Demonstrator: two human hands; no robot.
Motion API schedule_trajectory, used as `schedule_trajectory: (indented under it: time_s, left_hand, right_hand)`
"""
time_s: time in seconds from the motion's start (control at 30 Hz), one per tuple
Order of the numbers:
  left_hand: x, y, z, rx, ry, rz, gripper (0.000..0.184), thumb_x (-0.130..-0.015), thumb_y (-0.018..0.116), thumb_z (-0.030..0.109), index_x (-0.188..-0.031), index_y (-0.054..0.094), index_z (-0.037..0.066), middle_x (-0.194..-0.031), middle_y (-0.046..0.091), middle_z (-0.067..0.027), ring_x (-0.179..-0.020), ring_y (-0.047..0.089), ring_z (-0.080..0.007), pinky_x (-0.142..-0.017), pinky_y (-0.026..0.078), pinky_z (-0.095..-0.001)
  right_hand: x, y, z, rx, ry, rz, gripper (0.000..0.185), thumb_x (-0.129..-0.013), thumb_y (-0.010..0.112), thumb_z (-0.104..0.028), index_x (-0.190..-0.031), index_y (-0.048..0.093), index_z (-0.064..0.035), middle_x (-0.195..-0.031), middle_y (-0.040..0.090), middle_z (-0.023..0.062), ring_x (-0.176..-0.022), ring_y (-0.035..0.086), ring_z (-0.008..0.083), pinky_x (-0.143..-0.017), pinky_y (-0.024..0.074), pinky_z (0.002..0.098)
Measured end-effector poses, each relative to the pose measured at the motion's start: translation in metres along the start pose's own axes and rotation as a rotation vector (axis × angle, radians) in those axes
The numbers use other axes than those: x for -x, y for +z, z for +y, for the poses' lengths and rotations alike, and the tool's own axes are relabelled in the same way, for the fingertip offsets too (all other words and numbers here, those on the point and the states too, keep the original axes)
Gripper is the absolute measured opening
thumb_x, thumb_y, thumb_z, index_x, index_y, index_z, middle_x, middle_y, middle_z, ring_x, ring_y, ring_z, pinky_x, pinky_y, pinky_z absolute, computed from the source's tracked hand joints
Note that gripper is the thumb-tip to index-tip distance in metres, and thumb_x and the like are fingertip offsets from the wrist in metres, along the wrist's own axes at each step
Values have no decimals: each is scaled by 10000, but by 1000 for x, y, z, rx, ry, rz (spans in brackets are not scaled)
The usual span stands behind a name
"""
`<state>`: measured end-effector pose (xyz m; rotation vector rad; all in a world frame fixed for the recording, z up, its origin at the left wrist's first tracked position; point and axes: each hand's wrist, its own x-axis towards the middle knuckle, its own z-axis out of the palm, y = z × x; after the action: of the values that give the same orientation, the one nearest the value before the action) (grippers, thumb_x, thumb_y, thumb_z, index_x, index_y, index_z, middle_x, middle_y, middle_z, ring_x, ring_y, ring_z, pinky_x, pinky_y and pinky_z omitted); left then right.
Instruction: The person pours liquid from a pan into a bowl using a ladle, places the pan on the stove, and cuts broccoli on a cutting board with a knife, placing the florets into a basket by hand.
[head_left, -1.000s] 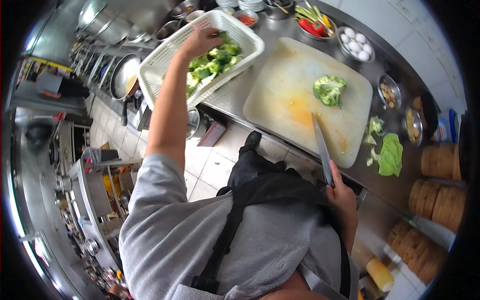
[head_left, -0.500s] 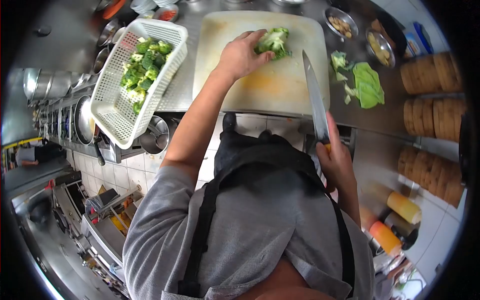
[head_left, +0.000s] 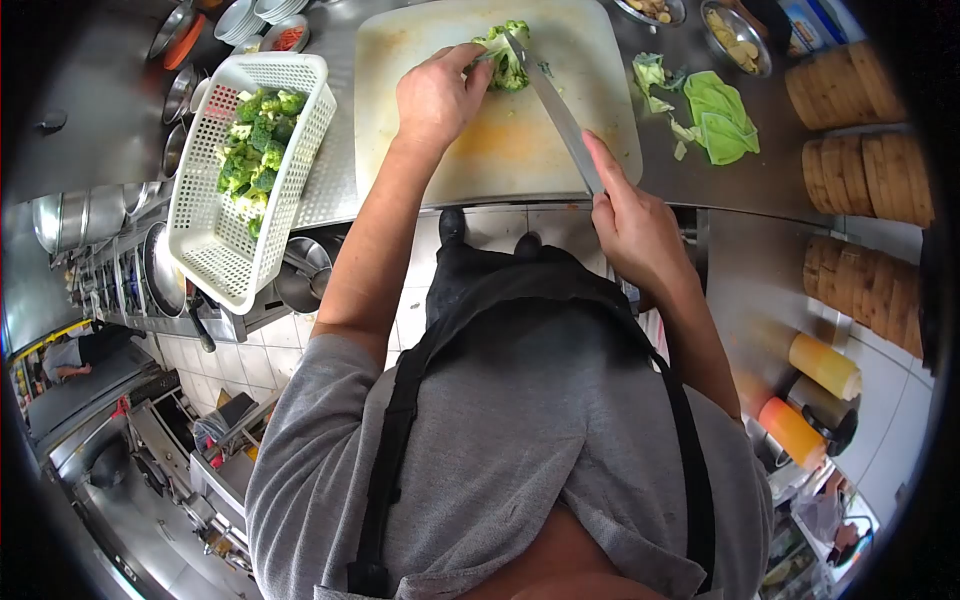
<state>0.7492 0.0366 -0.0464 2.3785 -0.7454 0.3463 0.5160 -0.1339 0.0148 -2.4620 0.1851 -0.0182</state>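
On the white cutting board lies a piece of broccoli, near the far edge. My left hand grips its left side between thumb and fingers. In my right hand is a long kitchen knife, fingers wrapped round the handle and the index finger along the blade's spine. The blade points up and left, its tip over the broccoli; whether it has cut in, I cannot tell. Left of the board stands a white perforated basket holding cut broccoli florets.
Right of the board lie a green cloth and broccoli trimmings. Metal bowls with pale slices stand at the far right. Wooden blocks line the right edge, near sauce bottles. A wok handle juts out at left.
My right hand has brought the knife up and left, so its tip is now over the broccoli. My left hand has shifted its hold on the piece. The camera view has moved slightly.
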Motion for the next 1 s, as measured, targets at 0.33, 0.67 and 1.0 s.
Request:
schedule_trajectory:
  time_s: [0.33, 0.67, 1.0]
  left_hand:
    - [-7, -4, 1, 32, 110, 84, 277, -912, 737, 355, -1076, 766, 134, -1030, 775, -52, -825, 732, -267, -767, 560, -405]
    - [-8, -2, 1, -103, 198, 74, 148, -913, 714, 255, -976, 742, 125, -851, 753, -45, -757, 703, -261, -798, 496, -408]
    - [-6, -9, 3, -102, 163, 21, 114, -953, 683, 220, -999, 728, 127, -772, 740, -78, -692, 695, -284, -778, 504, -408]
  right_hand:
    - [-7, -4, -6, 23, 44, -51, 709, -953, 539, -74, -1615, 313, -192, -940, 694, 246, -815, 677, 446, -746, 519, 542]
    - [0, 1, -3, -11, -34, 24, 703, -951, 542, -66, -1610, 328, -186, -852, 671, 257, -769, 667, 449, -717, 501, 541]
    - [-6, 5, -4, -262, 116, -97, 691, -960, 529, -83, -1609, 335, -215, -791, 644, 265, -725, 657, 448, -712, 502, 503]
